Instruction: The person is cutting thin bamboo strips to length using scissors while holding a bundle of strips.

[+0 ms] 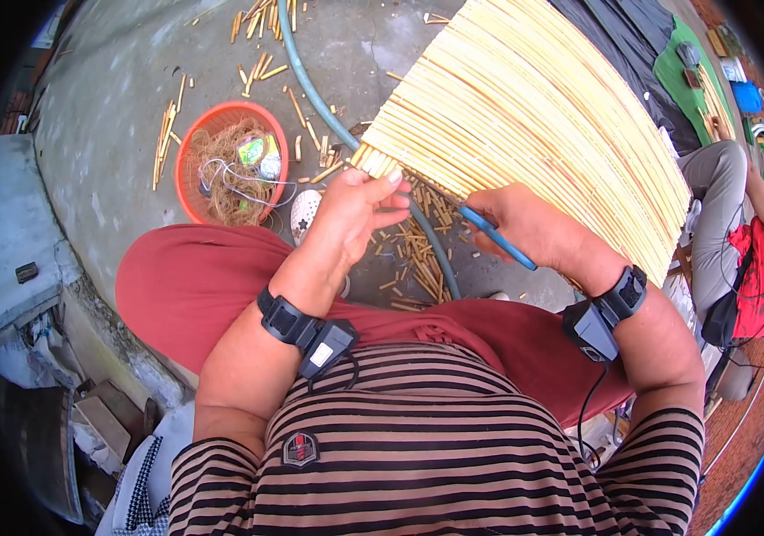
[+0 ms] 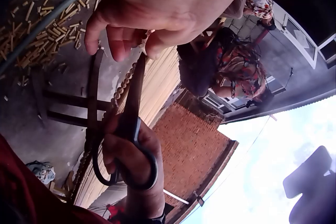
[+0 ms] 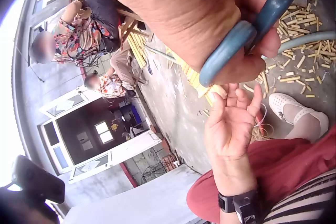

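A large mat of pale reed stalks (image 1: 534, 107) slants across the upper right of the head view. My left hand (image 1: 350, 210) is palm up at its near left corner, thumb and forefinger pinching the edge at the stalk ends (image 1: 373, 161). The other left fingers are loosely bent. My right hand (image 1: 525, 223) grips blue-handled scissors (image 1: 500, 239) beside the mat's near edge. In the left wrist view, the dark scissor blades (image 2: 135, 90) look nearly closed and point towards the left fingertips. Blue handle loops (image 3: 228, 53) pass round the right hand in the right wrist view.
An orange basket (image 1: 187, 183) with brown fibre stands at left. Cut reed pieces (image 1: 422, 250) litter the concrete, crossed by a hose (image 1: 310, 94). Another person in grey trousers (image 1: 712, 205) sits at right. Below my arms are red-trousered knees (image 1: 194, 277).
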`<control>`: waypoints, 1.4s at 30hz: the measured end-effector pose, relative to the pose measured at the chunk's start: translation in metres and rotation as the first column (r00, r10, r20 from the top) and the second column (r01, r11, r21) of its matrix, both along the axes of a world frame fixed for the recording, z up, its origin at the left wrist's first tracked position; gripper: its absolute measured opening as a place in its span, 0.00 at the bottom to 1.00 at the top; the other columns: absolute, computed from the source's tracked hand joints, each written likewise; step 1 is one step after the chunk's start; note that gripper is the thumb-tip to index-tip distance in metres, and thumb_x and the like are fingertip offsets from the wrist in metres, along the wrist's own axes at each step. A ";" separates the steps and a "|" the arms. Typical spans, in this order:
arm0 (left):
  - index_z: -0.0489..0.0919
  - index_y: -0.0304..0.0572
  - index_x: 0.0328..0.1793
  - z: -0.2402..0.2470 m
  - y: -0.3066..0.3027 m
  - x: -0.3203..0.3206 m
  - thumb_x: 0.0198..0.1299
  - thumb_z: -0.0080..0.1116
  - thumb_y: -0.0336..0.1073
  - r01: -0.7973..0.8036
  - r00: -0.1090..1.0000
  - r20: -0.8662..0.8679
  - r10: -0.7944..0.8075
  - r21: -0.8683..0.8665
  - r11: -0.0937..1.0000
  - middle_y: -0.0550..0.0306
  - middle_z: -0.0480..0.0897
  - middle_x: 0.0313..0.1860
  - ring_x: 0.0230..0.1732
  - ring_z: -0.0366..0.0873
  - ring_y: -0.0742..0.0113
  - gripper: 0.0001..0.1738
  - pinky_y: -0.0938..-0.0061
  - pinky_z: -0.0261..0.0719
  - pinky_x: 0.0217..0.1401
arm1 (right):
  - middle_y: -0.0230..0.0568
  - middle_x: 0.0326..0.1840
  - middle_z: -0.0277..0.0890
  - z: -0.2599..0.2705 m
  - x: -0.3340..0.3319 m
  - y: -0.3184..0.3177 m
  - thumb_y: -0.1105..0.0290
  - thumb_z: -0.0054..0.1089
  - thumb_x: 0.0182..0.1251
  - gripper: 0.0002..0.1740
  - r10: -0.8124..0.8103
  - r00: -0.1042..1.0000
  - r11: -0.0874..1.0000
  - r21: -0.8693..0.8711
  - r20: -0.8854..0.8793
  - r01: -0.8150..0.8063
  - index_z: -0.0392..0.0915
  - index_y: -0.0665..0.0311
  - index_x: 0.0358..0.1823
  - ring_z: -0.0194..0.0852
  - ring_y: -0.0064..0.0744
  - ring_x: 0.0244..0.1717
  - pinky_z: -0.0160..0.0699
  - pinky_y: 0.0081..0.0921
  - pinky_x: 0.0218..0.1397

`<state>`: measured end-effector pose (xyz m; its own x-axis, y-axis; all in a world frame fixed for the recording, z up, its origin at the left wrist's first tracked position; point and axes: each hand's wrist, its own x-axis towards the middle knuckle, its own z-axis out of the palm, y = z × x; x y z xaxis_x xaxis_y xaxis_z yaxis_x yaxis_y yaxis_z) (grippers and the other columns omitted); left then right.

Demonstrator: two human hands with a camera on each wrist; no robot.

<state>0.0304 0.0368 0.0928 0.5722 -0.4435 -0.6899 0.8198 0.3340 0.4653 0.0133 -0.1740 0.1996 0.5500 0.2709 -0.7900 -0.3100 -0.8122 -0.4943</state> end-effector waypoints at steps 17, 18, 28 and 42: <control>0.77 0.36 0.40 -0.014 0.000 -0.002 0.63 0.56 0.31 0.010 0.998 0.058 -0.012 0.042 0.999 0.60 0.79 0.29 0.26 0.76 0.74 0.05 0.65 0.84 0.43 | 0.32 0.23 0.72 -0.001 0.004 -0.013 0.67 0.56 0.57 0.09 -0.162 0.939 0.958 0.181 -0.303 0.224 0.73 0.64 0.35 0.72 0.22 0.22 0.70 0.20 0.25; 0.77 0.36 0.40 -0.015 0.001 -0.002 0.64 0.56 0.30 0.013 0.998 0.064 -0.015 0.040 0.999 0.60 0.79 0.29 0.26 0.76 0.74 0.05 0.65 0.84 0.43 | 0.32 0.23 0.72 -0.001 0.004 -0.013 0.67 0.56 0.57 0.09 -0.160 0.939 0.958 0.181 -0.303 0.222 0.73 0.64 0.35 0.72 0.22 0.22 0.70 0.20 0.24; 0.77 0.33 0.41 -0.013 0.003 -0.001 0.64 0.55 0.29 0.012 0.998 0.064 -0.010 -0.021 1.000 0.59 0.79 0.29 0.26 0.77 0.74 0.05 0.64 0.84 0.47 | 0.32 0.22 0.72 0.000 0.007 -0.009 0.69 0.54 0.57 0.08 -0.155 0.941 0.957 0.190 -0.302 0.219 0.73 0.64 0.35 0.72 0.21 0.20 0.71 0.20 0.24; 0.78 0.35 0.45 -0.004 0.007 0.000 0.63 0.56 0.30 0.047 0.999 0.015 -0.047 -0.001 0.999 0.56 0.82 0.34 0.30 0.80 0.72 0.07 0.64 0.83 0.47 | 0.33 0.22 0.73 0.011 0.006 -0.002 0.73 0.54 0.54 0.07 -0.066 0.983 0.997 0.028 -0.173 0.072 0.73 0.66 0.34 0.70 0.21 0.20 0.70 0.21 0.23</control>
